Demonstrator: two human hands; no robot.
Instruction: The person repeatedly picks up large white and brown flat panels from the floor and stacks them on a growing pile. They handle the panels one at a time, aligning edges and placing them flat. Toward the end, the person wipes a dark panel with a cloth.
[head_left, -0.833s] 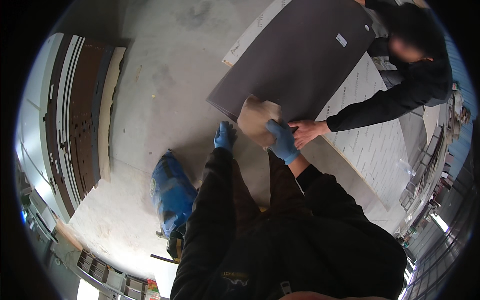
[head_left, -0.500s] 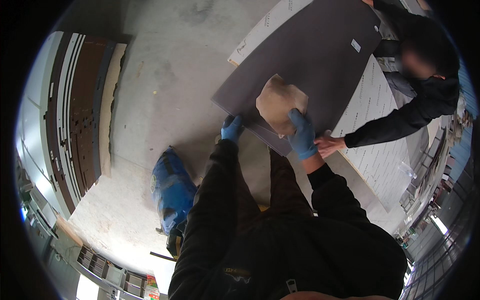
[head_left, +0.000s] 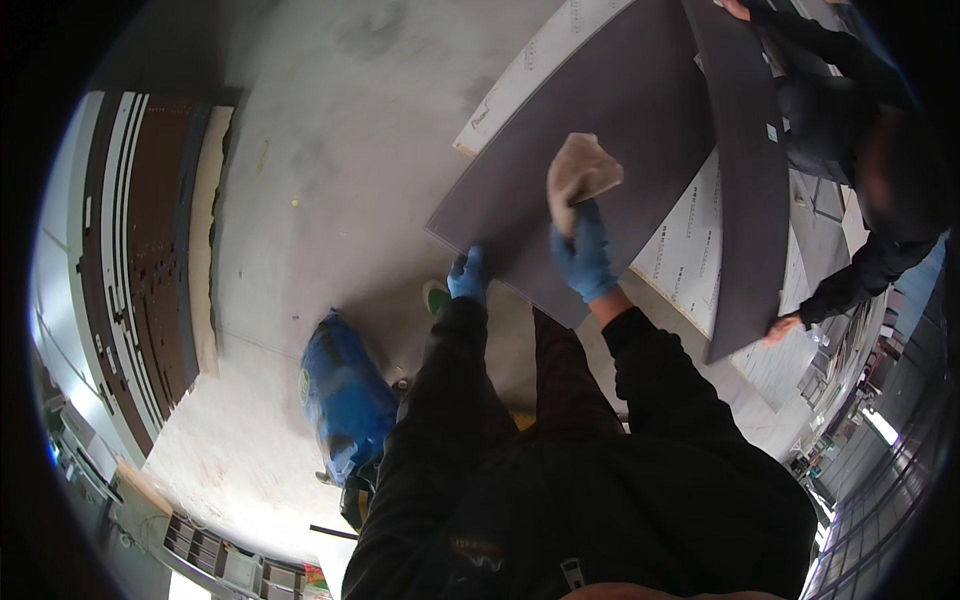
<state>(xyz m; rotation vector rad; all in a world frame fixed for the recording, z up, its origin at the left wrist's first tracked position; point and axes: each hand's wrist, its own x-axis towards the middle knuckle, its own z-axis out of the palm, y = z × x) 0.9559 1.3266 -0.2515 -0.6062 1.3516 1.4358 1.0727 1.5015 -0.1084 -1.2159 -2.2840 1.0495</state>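
A large dark grey-brown panel (head_left: 600, 130) lies in front of me, its near corner pointing toward my legs. My left hand (head_left: 468, 274), in a blue glove, is closed at the panel's near left edge; the fingertips are partly hidden. Over the panel my right hand (head_left: 585, 256), also in a blue glove, grips a bunched beige cloth (head_left: 586, 168). To the right, a co-worker's bare hands hold a second dark panel (head_left: 745, 190), tilted up, with a small white label; one hand (head_left: 782, 327) is at its near end.
White printed boards (head_left: 685, 245) lie under the dark panel. A blue sack (head_left: 345, 395) stands on the floor by my left leg. Along the left side, several brown and white boards (head_left: 160, 240) lie stacked. The co-worker (head_left: 880, 200) stands at the right.
The co-worker has raised the second dark panel and moved it right, off the one beneath. My right hand has shifted slightly left, and the cloth is now bunched and higher.
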